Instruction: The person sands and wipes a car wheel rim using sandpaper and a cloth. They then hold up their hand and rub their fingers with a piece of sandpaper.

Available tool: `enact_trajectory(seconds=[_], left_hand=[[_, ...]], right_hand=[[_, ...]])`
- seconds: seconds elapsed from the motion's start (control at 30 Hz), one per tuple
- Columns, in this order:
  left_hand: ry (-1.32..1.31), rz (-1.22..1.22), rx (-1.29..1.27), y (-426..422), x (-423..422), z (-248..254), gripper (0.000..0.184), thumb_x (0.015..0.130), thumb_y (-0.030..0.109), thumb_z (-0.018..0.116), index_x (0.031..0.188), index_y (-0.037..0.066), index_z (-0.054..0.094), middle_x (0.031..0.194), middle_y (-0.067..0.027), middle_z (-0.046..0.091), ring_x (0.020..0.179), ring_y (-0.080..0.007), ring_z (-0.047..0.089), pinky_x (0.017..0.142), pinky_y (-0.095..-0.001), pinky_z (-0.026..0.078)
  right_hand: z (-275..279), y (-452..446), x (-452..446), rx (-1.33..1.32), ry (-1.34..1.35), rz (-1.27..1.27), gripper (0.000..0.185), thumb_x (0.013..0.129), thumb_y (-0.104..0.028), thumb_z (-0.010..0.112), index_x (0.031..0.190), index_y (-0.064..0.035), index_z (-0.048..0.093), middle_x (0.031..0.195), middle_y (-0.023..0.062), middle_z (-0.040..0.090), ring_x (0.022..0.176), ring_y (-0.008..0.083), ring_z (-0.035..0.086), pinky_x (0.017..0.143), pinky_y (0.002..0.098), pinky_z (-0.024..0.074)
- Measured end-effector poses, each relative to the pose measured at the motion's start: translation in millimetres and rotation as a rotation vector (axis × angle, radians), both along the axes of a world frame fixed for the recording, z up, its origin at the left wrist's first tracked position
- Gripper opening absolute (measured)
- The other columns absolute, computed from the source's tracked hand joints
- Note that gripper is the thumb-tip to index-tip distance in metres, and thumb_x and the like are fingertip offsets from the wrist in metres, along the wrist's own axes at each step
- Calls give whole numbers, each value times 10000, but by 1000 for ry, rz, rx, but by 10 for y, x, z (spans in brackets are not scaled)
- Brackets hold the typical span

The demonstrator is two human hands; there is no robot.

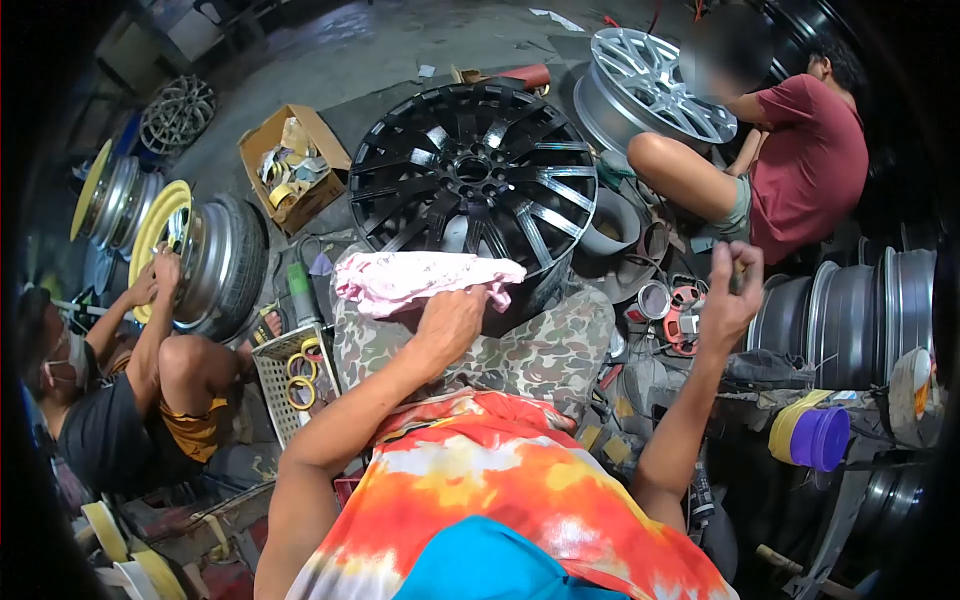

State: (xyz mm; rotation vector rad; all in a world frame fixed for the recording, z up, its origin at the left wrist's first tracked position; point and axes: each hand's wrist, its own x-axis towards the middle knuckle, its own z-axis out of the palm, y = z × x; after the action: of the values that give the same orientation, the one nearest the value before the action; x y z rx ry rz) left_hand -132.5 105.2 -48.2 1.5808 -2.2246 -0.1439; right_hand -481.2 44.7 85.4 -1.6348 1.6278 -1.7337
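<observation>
At the far left, a seated person [110, 420] has both hands at a yellow-faced wheel [147, 240], with a tyre [238, 265] just right of it. Next comes an open cardboard box [325, 180] of paper scraps and tape, then, nearer, a pale basket [272, 385] with yellow tape rolls [300, 382]. Right of centre, a silver wheel [645, 80] stands near a person in a dark red shirt [810, 160]; below them are a red tool [683, 322], a row of rims [840, 315] and a purple roll [825, 440].

The pink cloth [400, 280] lies bunched across the near edge of the black wheel [470, 190], just beyond the camouflage trousers [555, 345]. The left hand [452, 322] grips the cloth's lower right part, fingers bent into the folds. The right hand [735, 288] is raised well apart from both, its fingers curled toward the thumb; whether they pinch anything, I cannot tell.

The left fingertips are hidden by fabric, and the cloth covers part of the black wheel's near rim. A blurred patch sits over the silver wheel's right side. Dark corners cut off the outermost things.
</observation>
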Motion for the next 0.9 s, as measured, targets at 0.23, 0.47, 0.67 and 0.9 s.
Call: enact_trajectory(seconds=[0.23,0.47,0.67,0.9], left_hand=[[169,12,218,-143,-122,7,275,1047,221,577,979,-15,701,738,-288,681,681,-477,688,607,-571,527],[22,21,371,-165,-6,304,322,990,275,674,999,-44,719,785,-270,718,809,-456,727,797,-552,557],[135,56,345,-300,-130,-107,332,1017,277,646,1077,-46,696,729,-259,693,704,-461,701,668,-537,562],[130,-108,288,-26,423,387,219,1049,262,574,1152,112,696,848,-248,715,785,-478,687,703,-586,531]], right_hand=[[-940,618,481,283,178,164,125,947,-74,731,976,-1,633,894,93,613,809,210,597,766,347,495],[-364,210,119,63,402,125,120,908,-52,758,957,9,668,921,137,640,856,284,654,804,393,514],[278,-228,-37,-190,521,-106,242,916,-86,782,1134,3,725,1043,142,683,959,295,681,892,403,524],[-678,92,214,145,474,274,236,906,-118,762,1098,18,754,951,187,665,880,348,673,807,421,522]])
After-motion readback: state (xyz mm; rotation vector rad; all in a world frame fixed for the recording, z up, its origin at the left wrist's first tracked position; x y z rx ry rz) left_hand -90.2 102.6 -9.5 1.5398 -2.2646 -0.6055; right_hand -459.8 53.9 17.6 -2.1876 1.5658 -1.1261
